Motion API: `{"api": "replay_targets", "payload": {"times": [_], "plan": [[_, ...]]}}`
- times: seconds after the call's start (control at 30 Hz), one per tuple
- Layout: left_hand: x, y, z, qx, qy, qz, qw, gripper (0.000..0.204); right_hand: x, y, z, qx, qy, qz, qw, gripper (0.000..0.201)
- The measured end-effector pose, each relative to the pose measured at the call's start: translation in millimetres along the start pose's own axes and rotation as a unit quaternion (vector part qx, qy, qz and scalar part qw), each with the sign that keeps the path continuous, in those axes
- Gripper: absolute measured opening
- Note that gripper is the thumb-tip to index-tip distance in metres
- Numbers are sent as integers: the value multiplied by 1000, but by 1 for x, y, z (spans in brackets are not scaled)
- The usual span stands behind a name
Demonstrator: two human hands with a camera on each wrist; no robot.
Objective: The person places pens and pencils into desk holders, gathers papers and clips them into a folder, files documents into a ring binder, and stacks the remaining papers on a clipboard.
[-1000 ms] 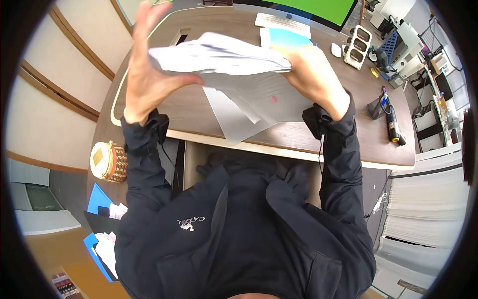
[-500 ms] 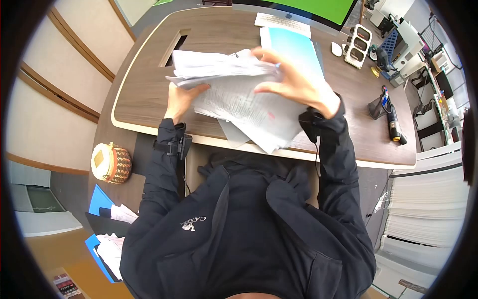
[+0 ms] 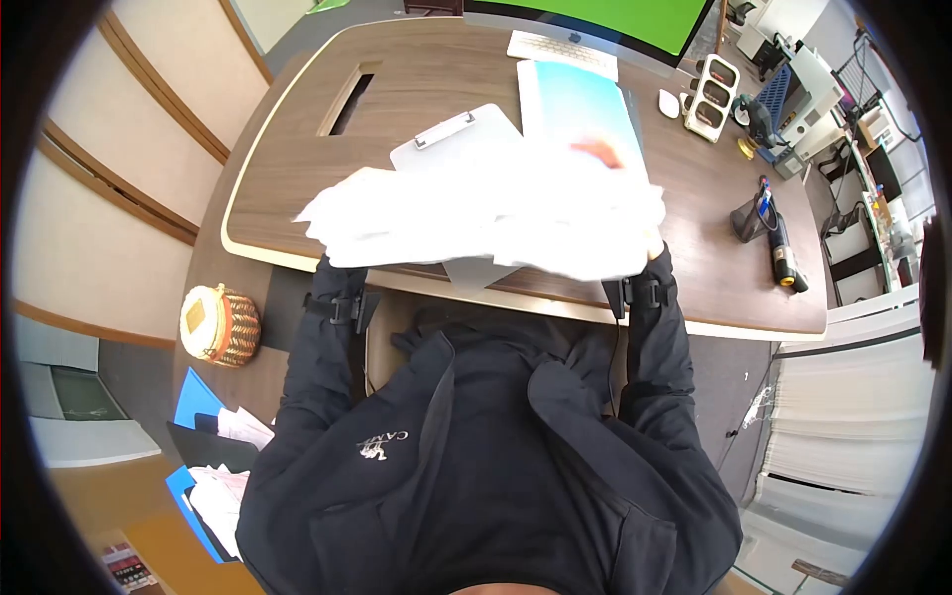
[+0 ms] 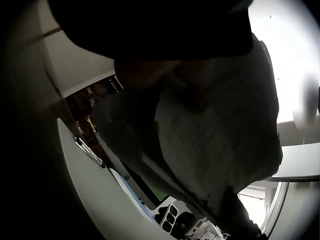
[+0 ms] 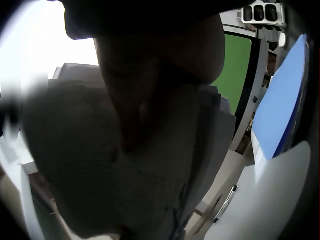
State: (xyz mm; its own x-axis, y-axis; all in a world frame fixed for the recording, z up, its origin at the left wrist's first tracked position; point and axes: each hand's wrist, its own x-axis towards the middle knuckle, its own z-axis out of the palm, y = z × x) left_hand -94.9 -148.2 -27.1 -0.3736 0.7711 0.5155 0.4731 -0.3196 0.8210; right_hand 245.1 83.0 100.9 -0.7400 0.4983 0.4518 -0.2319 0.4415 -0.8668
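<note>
Holding a loose, untidy sheaf of white printed papers [image 3: 486, 213] above the near edge of the brown wooden desk [image 3: 297, 169], the person has one hand at each end of it. The left hand [image 4: 165, 75] is under the sheaf's left end; the left wrist view shows dark fingers against the sheets, seemingly curled onto them, though shadow hides the detail. The right hand [image 5: 150, 85] is at the right end, and the right wrist view shows its fingers [image 5: 130, 120] pressed along the paper as it grips the stack; from the head camera only one fingertip shows above the sheets. Relative to the desk, the sheaf hovers over its front middle, with corners splayed and one grey sheet sagging below the edge. Behind the sheaf on the desk lies a grey clipboard with a metal clip [image 3: 456, 139], and just right of that a light blue folder [image 3: 580, 99]; a green-lit monitor [image 3: 605, 15] stands at the desk's far edge. To square the pile well, I judge both hands should loosen slightly, let the sheets drop on edge against the desk and tap them level, watching the sagging sheet so it does not slip out.
</note>
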Motion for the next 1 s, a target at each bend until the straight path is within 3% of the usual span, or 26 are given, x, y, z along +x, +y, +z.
{"api": "replay_targets", "payload": {"times": [0.03,0.07,0.1,0.17,0.2,0.27,0.37,0.4,0.43,0.5,0.53,0.63,0.7,0.77,0.83,0.9,0.93,0.97,1.0], "plan": [[11,50,7,-137,-55,-8,989,32,-7,9,-8,-9,-75,69,995,47],[10,54,13,-155,11,-114,981,29,-8,11,1,-53,-50,29,997,30],[13,67,20,-156,9,-116,981,29,-8,25,6,-8,-62,13,998,30],[22,99,26,-6,4,-98,995,23,-10,40,11,-104,-17,-26,994,25],[26,106,24,-6,8,-98,995,23,-8,31,15,-104,-21,-27,994,25],[33,116,19,0,-16,13,1000,18,-9,9,21,-96,29,19,995,19],[42,136,19,59,-23,22,998,21,-10,6,20,-107,18,-30,994,14],[43,116,12,-83,-50,-76,992,24,-13,14,18,-88,6,18,996,16],[37,63,9,-114,-33,-157,980,35,-18,28,17,-89,6,16,996,16],[32,75,29,-75,19,-225,971,48,-26,50,16,-105,-32,188,976,45],[28,78,34,-79,25,-217,973,55,-33,54,18,-62,-3,145,987,49],[23,74,30,-175,-23,-231,957,56,-33,45,14,-9,50,198,979,45],[26,75,28,-159,-27,-235,959,57,-26,35,15,-3,44,195,980,42],[34,82,28,-92,-22,-193,977,62,-19,27,21,-23,62,107,992,40],[38,81,17,-92,-20,-186,978,56,-19,17,23,-2,77,104,992,38],[38,80,7,-66,-5,-229,971,49,-22,19,18,-8,76,115,990,37],[35,78,8,-43,-6,-203,978,35,-23,22,18,-8,76,115,990,37],[29,52,7,-44,-6,-204,978,35,-26,28,19,-35,49,113,992,36],[18,10,6,127,-5,-69,989,30,-30,36,19,-62,23,113,991,35]]}}
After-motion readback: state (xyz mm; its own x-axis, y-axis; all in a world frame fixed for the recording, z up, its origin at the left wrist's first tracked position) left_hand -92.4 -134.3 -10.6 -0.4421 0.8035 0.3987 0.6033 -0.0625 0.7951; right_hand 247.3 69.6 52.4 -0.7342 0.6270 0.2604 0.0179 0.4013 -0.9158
